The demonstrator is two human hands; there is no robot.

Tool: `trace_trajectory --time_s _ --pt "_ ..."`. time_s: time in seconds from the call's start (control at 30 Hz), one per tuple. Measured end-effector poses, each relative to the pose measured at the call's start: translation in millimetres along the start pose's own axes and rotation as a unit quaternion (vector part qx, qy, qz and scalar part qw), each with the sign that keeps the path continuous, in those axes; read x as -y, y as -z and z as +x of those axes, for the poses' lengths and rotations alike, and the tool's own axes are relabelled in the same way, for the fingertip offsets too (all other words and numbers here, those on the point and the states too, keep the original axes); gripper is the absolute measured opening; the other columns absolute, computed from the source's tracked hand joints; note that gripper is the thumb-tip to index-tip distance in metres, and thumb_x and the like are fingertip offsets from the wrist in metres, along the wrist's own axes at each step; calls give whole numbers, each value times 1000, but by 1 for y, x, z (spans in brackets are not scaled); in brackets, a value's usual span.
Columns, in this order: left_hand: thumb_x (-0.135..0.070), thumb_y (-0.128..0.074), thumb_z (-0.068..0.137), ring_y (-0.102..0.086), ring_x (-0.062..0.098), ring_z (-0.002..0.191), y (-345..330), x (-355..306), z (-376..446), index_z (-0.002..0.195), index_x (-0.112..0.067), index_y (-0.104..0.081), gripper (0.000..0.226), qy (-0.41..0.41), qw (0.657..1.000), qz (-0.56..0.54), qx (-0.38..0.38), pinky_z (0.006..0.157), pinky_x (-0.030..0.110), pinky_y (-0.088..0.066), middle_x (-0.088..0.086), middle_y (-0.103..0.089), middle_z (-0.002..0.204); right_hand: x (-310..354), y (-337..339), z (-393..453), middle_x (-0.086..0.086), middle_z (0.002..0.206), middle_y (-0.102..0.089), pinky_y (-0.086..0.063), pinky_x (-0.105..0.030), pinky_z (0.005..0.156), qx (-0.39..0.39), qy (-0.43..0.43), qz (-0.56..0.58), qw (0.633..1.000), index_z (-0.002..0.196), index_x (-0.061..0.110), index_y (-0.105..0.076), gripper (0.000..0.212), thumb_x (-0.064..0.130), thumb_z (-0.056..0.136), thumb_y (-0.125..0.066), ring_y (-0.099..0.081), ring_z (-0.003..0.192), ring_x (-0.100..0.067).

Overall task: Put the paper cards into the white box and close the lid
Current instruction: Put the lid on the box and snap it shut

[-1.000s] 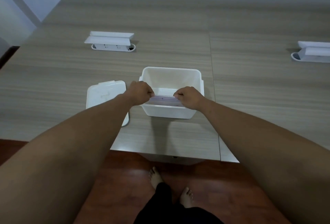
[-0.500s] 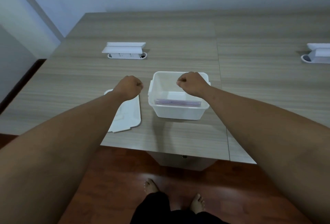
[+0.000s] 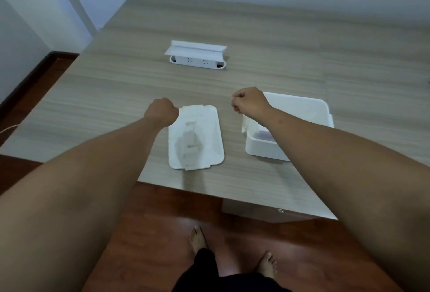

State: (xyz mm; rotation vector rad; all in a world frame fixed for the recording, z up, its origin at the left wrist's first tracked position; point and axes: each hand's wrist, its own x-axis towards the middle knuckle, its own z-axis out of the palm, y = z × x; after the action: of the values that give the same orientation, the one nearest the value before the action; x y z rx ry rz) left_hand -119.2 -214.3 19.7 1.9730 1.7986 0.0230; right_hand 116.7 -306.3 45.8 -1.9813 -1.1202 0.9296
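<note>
Cards [image 3: 264, 134] in the white box [image 3: 300, 108], just visible under the right forearm; lid [image 3: 195, 138] flat on the table [image 3: 256, 35], just left of the box, not yet on. Left hand [image 3: 161, 111] curled loosely at the lid's far left corner, holding nothing visible; whether touching, unclear. Right hand [image 3: 247, 103] likewise curled and empty above the box's left rim. Risks, as a guess: lid seated crooked from a one-corner lift, catching the rim; box nudged sideways by the right forearm.
</note>
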Motion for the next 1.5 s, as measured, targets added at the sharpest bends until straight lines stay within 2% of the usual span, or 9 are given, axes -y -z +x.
trace_trajectory --time_s 0.3,0.37,0.53,0.67,0.77,1.03,1.23,1.33,1.5 --pt "-16 -49 84 -58 32 77 -56 66 40 74 -5 -55 16 63 995 -22 71 66 31 -42 12 -59 79 -18 -107 28 1 63 -38 -23 -25 44 58 -102 -182 976 61 17 -34 28 11 80 -52 -37 55 -17" --pt "-16 -49 86 -61 34 86 -73 76 42 84 -4 -56 13 73 993 -29 85 69 31 -41 11 -58 79 -37 -120 29 -4 76 -51 -26 -26 44 71 -138 -198 968 76 10 -48 7 12 80 -52 -49 67 -23" --pt "-12 -47 86 -61 34 97 -107 94 37 115 -8 -52 30 36 991 -100 85 72 34 -42 15 -64 109 -68 -143 32 -13 93 -61 -36 -25 51 31 -223 -150 963 95 0 -59 21 9 79 -50 -59 82 -31" --pt "-7 -46 86 -62 32 102 -105 97 37 118 -9 -57 34 24 989 -127 66 74 31 -43 14 -66 112 -69 -146 32 -12 89 -61 -44 -30 65 -14 -278 -110 954 66 6 -50 16 4 82 -51 -58 78 -31" --pt "-9 -48 88 -62 33 110 -86 94 48 128 -10 -56 41 7 992 -122 45 85 33 -47 14 -68 117 -55 -140 38 -11 85 -60 -44 -31 65 -37 -285 -62 956 69 7 -50 14 5 83 -52 -58 78 -31" --pt "-14 -45 94 -57 33 120 -7 32 68 132 -9 -57 41 -114 986 -122 -19 102 36 -44 17 -62 129 23 -66 46 -9 91 -58 -47 -32 69 -145 -244 75 956 97 2 -60 17 6 82 -52 -58 82 -31" --pt "-33 -38 98 -60 35 101 37 -46 44 97 -8 -67 39 -274 959 -20 -64 87 41 -49 15 -61 110 53 24 36 -8 97 -67 -55 -32 70 -244 -231 193 922 92 4 -61 17 5 78 -50 -65 81 -30" --pt "-42 -38 100 -60 29 107 48 -79 20 108 -11 -66 43 -372 927 -30 -45 90 39 -46 10 -65 113 50 73 36 -11 100 -72 -61 -51 67 -269 -218 279 896 91 7 -66 25 0 72 -51 -72 84 -32" --pt "-59 -52 88 -53 19 126 50 -141 -11 131 -19 -60 60 -446 894 28 -6 104 33 -40 -2 -59 137 36 126 20 -14 100 -70 -60 -51 56 -289 -188 348 872 96 6 -67 28 -5 72 -56 -71 78 -33"
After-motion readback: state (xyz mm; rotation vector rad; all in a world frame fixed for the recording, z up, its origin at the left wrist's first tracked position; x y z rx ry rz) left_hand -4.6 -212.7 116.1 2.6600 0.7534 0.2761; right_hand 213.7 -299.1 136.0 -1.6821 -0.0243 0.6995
